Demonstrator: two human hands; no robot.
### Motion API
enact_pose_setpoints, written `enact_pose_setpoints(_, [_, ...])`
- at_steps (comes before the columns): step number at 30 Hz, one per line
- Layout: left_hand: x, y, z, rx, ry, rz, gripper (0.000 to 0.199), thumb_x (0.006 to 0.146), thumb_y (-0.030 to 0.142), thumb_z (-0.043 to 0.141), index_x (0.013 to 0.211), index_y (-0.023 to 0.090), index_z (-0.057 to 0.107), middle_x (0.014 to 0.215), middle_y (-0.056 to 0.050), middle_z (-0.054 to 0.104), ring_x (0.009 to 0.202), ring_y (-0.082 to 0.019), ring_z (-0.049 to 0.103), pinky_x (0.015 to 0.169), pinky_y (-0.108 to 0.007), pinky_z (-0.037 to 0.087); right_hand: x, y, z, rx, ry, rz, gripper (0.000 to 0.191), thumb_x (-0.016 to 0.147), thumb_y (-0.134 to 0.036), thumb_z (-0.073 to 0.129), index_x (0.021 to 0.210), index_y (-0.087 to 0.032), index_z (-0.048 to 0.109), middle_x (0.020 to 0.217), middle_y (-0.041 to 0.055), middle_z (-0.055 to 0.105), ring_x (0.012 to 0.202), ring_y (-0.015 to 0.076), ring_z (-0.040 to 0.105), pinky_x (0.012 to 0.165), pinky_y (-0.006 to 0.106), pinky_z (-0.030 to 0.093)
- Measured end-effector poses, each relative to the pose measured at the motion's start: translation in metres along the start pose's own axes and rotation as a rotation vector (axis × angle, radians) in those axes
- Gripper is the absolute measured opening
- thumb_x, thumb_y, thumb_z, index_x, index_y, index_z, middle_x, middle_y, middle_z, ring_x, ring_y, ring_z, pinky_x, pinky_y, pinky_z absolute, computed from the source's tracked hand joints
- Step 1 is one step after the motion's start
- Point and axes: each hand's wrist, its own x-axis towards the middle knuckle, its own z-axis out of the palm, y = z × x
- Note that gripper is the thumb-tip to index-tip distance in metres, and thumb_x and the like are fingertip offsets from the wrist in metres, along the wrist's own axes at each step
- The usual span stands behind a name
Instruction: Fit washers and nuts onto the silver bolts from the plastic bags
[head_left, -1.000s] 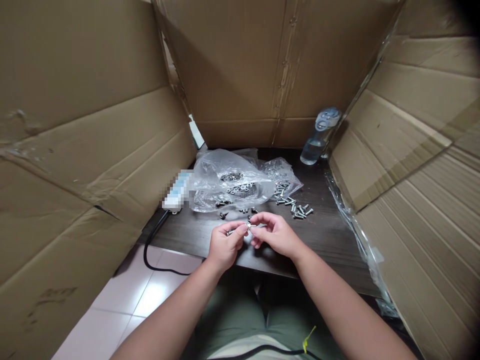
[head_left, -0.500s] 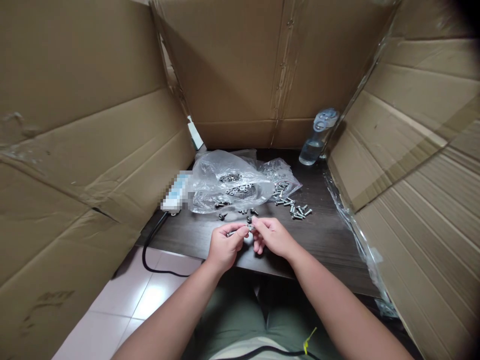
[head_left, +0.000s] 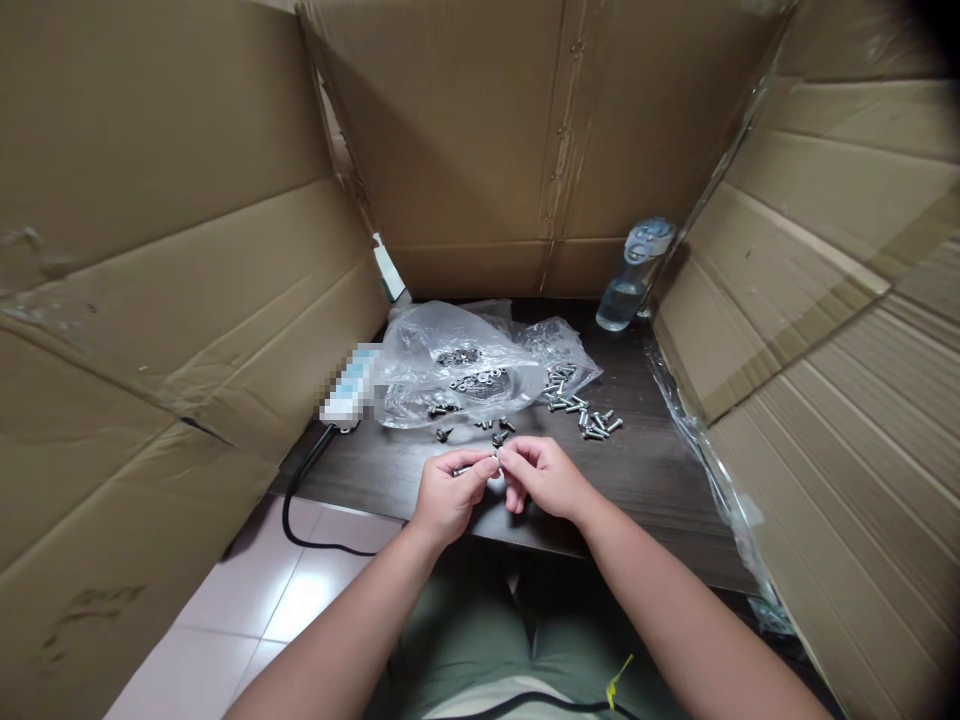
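Just above the front edge of the table, my left hand (head_left: pixel 454 492) pinches a silver bolt (head_left: pixel 460 470), mostly covered by the fingers. Its tip meets my right hand (head_left: pixel 544 475), whose thumb and forefinger close on a small silver nut (head_left: pixel 496 456) at the bolt's end. The nut is largely hidden by the fingertips. Right beyond the hands lies a dark-headed screw (head_left: pixel 499 439), with another such screw (head_left: pixel 444 435) to its left. A clear plastic bag (head_left: pixel 420 345) holding several small rings or nuts (head_left: pixel 480 379) lies open behind them.
Loose silver bolts (head_left: pixel 596 424) spread to the right, by a second plastic bag (head_left: pixel 559 345). A water bottle (head_left: pixel 624 290) stands at the back right. At left lies a power strip (head_left: pixel 341 405) with a black cable (head_left: pixel 289 510). Cardboard walls (head_left: pixel 465 150) enclose the dark table (head_left: pixel 652 480).
My right fingertips have shifted slightly down and left against the bolt's end, covering more of the nut and uncovering the dark-headed screw behind. My left hand stays nearly still.
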Motion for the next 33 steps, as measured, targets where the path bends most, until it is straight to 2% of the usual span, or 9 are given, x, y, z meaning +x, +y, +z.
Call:
enact_pose_setpoints(4, [-0.001,-0.001,0.000,0.032,0.031,0.013,0.021,0.064,0.026,0.078,0.078,0.011,0.073,0.051,0.000,0.058,0.038,-0.002,0.033,0.038,-0.018,0.020,0.002,0.002,-0.001,0.026,0.016,0.060,0.045,0.083,-0.057,0.049,0.067,-0.015,0.051,0.049,-0.0039,0.053,0.036,0.0115,0.057,0.033,0.019,0.043])
enact_pose_setpoints(8, [0.000,0.002,0.003,-0.053,0.034,-0.010,0.021,0.065,0.026,0.078,0.079,0.011,0.073,0.051,0.001,0.057,0.038,-0.002,0.032,0.038,-0.018,0.020,0.001,-0.002,-0.004,0.139,0.025,-0.002,0.037,0.072,-0.045,0.070,0.090,-0.016,0.056,0.070,0.0000,0.064,0.053,0.0144,0.065,0.048,0.025,0.054])
enact_pose_setpoints(12, [0.000,0.003,0.002,-0.068,0.001,-0.016,0.021,0.064,0.025,0.078,0.079,0.012,0.073,0.043,0.004,0.050,0.038,-0.002,0.030,0.039,-0.018,0.019,-0.002,-0.005,-0.006,0.107,0.018,-0.026,0.037,0.069,-0.039,0.074,0.088,-0.012,0.058,0.058,0.0007,0.064,0.055,0.0155,0.065,0.055,0.027,0.054])
enact_pose_setpoints(16, [0.000,0.000,0.000,-0.010,-0.014,0.004,0.021,0.064,0.025,0.078,0.079,0.012,0.073,0.049,0.002,0.056,0.038,-0.002,0.031,0.038,-0.018,0.020,-0.001,-0.002,-0.005,-0.006,0.008,-0.030,0.033,0.077,-0.045,0.065,0.079,-0.013,0.058,0.051,-0.0006,0.060,0.044,0.0119,0.059,0.046,0.022,0.050])
enact_pose_setpoints(21, [0.000,0.000,0.001,0.037,0.008,0.003,0.022,0.064,0.026,0.078,0.078,0.011,0.072,0.054,-0.001,0.061,0.038,-0.002,0.033,0.038,-0.018,0.021,0.002,0.002,-0.003,-0.014,0.004,0.071,0.050,0.082,-0.061,0.047,0.066,-0.014,0.052,0.048,-0.0035,0.051,0.037,0.0108,0.056,0.034,0.018,0.043])
enact_pose_setpoints(23, [0.000,0.002,0.002,0.014,0.020,-0.009,0.022,0.064,0.027,0.078,0.078,0.011,0.072,0.053,-0.001,0.061,0.038,-0.002,0.033,0.037,-0.018,0.020,0.001,0.000,-0.004,0.029,0.013,0.078,0.048,0.080,-0.061,0.052,0.072,-0.013,0.054,0.056,-0.0018,0.056,0.041,0.0115,0.059,0.037,0.020,0.047])
enact_pose_setpoints(27, [0.000,0.005,0.003,-0.053,0.015,-0.030,0.023,0.063,0.027,0.078,0.078,0.011,0.071,0.052,0.001,0.058,0.037,-0.001,0.031,0.037,-0.017,0.020,-0.002,-0.005,-0.005,0.125,0.005,0.001,0.041,0.067,-0.043,0.075,0.090,-0.014,0.057,0.070,0.0008,0.064,0.056,0.0146,0.065,0.052,0.027,0.055])
enact_pose_setpoints(29, [0.000,0.004,0.003,-0.048,0.007,-0.022,0.023,0.063,0.027,0.079,0.078,0.011,0.071,0.049,0.002,0.056,0.037,-0.001,0.031,0.038,-0.017,0.020,-0.003,-0.007,-0.005,0.128,0.016,-0.014,0.039,0.065,-0.040,0.077,0.087,-0.013,0.059,0.064,0.0006,0.064,0.056,0.0152,0.065,0.054,0.028,0.054])
enact_pose_setpoints(33, [-0.001,0.000,0.001,0.025,0.005,0.020,0.024,0.064,0.028,0.078,0.079,0.011,0.073,0.051,0.001,0.057,0.038,-0.002,0.032,0.039,-0.018,0.022,-0.003,-0.008,-0.004,0.082,0.002,-0.003,0.034,0.072,-0.044,0.070,0.078,-0.012,0.060,0.053,-0.0001,0.062,0.046,0.0128,0.061,0.048,0.024,0.051])
